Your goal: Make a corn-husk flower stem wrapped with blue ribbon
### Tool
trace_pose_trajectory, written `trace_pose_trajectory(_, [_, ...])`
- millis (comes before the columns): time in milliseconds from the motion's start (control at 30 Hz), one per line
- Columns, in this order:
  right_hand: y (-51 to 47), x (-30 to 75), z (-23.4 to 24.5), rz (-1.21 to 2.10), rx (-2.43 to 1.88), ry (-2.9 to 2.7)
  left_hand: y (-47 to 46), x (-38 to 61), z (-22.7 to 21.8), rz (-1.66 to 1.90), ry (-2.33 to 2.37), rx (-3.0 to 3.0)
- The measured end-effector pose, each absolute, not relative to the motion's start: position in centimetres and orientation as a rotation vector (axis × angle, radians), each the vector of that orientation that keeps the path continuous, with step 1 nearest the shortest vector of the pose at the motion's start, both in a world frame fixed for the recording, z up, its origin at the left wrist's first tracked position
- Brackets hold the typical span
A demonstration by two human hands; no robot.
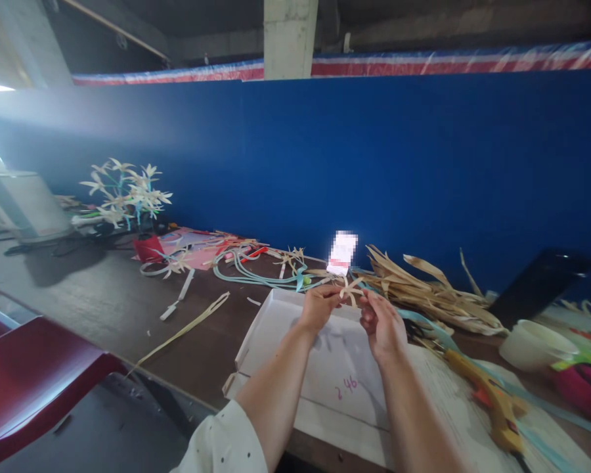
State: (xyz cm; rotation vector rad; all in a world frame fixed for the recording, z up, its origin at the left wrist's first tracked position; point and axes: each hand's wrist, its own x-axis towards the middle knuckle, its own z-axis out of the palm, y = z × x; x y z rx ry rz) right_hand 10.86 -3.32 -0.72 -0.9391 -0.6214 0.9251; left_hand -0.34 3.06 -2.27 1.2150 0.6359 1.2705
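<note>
A small pale flower (351, 289) made of dried husk-like strips is held up between my two hands, above an open white cardboard box (325, 368). My left hand (321, 307) pinches it from the left side, thumb and forefinger together. On the other side, my right hand (381, 320) has its fingers curled, with the fingertips closed at a petal's end. Handwritten purple figures mark the inside of the box. A yellow glue gun (492, 401) lies on papers to the right of my right forearm.
Dried husks (423, 289) lie along the blue partition (423, 164), near a lit phone (342, 253). A white cup (536, 345) stands at right. Coiled pale-blue cord (236, 266) and a finished flower bunch (131, 190) are leftward. A red chair (44, 387) borders the table.
</note>
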Motion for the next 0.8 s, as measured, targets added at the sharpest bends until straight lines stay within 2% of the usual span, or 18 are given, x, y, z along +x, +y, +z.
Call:
trace_pose_trajectory(333, [-2.9, 11.1, -1.1, 0.912, -1.071, -0.480, 2.4, -0.9, -0.8, 1.436, 0.810, 1.190])
trace_pose_trajectory(633, [-3.3, 10.9, -0.7, 0.966, -0.978, -0.544, 2.4, -1.1, -1.0, 1.460, 0.821, 1.285])
trace_pose_trajectory(800, [-3.2, 11.1, -0.7, 0.885, -0.955, -0.467, 2.4, -1.1, -1.0, 1.465, 0.830, 1.292])
